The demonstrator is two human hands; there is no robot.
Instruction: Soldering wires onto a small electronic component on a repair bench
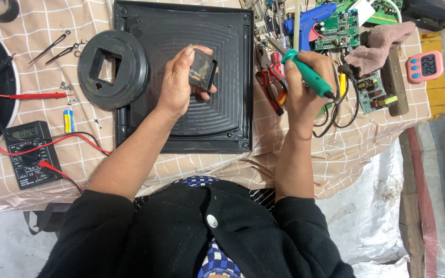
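Note:
My left hand (pixel 177 82) holds a small black square module (pixel 202 70) upright above the black ridged square tray (pixel 181 31). My right hand (pixel 305 87) grips a soldering iron with a green handle (pixel 307 74), its black cord end pointing to the right, its tip hidden behind the hand. The two hands are apart, the right one over the tools beside the tray's right edge.
A round black disc with a square hole (pixel 112 67) lies on the tray's left edge. A multimeter (pixel 29 153) with red leads, a small battery (pixel 68 120), tweezers (pixel 50 47), red pliers (pixel 273 87), circuit boards (pixel 338 28), a blue glue gun (pixel 310 18) and a pink timer (pixel 424 66) lie around.

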